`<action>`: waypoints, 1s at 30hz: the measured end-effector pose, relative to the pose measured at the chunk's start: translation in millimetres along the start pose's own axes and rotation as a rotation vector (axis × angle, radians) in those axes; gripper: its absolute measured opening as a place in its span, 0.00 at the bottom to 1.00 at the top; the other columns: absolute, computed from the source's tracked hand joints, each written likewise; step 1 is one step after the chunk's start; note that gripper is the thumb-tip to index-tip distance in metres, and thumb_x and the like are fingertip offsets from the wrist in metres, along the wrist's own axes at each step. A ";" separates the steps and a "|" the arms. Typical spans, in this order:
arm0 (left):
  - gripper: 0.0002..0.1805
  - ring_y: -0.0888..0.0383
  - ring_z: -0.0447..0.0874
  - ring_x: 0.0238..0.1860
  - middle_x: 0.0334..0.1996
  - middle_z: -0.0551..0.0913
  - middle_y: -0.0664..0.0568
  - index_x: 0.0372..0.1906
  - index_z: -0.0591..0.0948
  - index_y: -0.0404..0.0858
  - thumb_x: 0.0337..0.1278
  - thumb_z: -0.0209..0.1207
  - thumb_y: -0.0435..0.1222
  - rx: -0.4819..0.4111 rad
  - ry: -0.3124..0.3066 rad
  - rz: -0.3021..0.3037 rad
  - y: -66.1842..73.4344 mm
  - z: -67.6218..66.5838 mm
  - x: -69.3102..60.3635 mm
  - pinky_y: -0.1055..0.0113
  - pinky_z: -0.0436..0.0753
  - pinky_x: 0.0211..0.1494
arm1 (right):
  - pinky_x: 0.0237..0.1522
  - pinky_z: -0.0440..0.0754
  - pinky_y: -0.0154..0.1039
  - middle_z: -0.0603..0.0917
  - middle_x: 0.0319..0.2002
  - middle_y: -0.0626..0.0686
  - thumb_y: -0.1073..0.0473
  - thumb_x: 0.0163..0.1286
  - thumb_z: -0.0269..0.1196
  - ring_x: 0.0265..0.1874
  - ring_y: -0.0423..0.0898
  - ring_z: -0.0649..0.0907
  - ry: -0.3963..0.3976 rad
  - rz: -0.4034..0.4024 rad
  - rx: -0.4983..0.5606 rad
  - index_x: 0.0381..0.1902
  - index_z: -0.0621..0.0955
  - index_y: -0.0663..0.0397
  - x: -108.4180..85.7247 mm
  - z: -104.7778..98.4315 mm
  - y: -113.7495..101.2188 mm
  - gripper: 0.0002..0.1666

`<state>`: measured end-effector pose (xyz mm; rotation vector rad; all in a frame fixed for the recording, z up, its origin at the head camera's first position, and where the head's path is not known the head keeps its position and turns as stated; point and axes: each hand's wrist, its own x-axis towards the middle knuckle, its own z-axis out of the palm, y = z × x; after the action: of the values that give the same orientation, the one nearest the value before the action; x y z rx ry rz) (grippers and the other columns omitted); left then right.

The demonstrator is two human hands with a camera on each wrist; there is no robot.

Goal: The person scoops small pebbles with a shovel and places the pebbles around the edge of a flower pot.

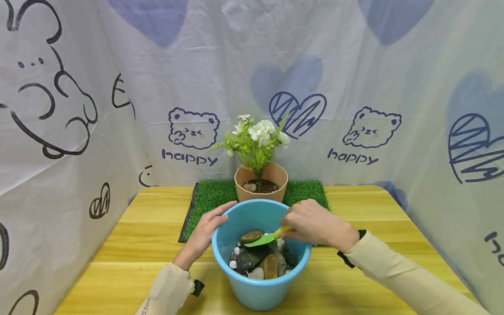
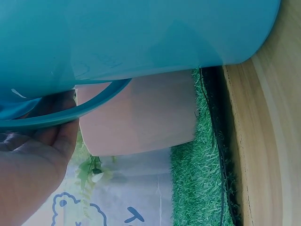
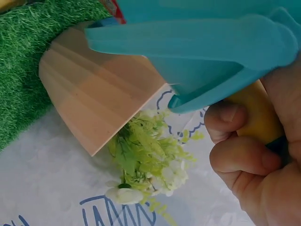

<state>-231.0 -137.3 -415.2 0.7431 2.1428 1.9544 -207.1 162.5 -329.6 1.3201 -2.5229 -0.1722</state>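
Trowel (image 1: 264, 239), green-bladed, clasped by yellow handle in right hand (image 1: 309, 221), angled over smooth stones (image 1: 270, 266) inside near blue bucket (image 1: 260, 297); far-left rim in grasp of left hand (image 1: 204, 229), likely for steadying. Beyond, flowerpot (image 1: 260, 197) on artificial turf (image 1: 309, 192).

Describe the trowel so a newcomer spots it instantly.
On the wooden table, find the big blue bucket. At its right side, the person's right grip holds a trowel that slants down into it. Unlike the rounded stones in there, it has a flat, bright green blade and a yellow handle.
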 end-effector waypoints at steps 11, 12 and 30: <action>0.28 0.37 0.77 0.61 0.66 0.71 0.35 0.74 0.64 0.38 0.75 0.43 0.44 0.013 -0.005 0.020 0.5 1.0 -0.4 0.52 0.83 0.54 | 0.21 0.68 0.30 0.79 0.22 0.39 0.43 0.58 0.70 0.22 0.37 0.76 0.102 -0.010 -0.006 0.26 0.84 0.38 -0.7 10.2 5.6 0.10; 0.28 0.38 0.77 0.61 0.66 0.71 0.35 0.74 0.64 0.38 0.75 0.43 0.44 0.014 -0.003 0.020 0.5 1.2 -0.6 0.53 0.83 0.54 | 0.21 0.68 0.30 0.79 0.23 0.39 0.43 0.58 0.70 0.23 0.38 0.76 0.109 -0.010 -0.008 0.27 0.84 0.38 -0.2 10.6 5.8 0.09; 0.27 0.42 0.74 0.65 0.67 0.72 0.40 0.73 0.66 0.41 0.75 0.43 0.44 0.048 0.020 0.039 -1.2 2.6 -1.5 0.58 0.79 0.61 | 0.28 0.71 0.28 0.85 0.33 0.39 0.44 0.58 0.70 0.29 0.37 0.73 0.233 -0.074 0.094 0.39 0.88 0.40 3.6 23.2 24.5 0.13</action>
<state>-228.9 -135.7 -417.1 0.7818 2.2105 1.9437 -235.4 172.9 -345.2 1.3823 -2.3130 0.0820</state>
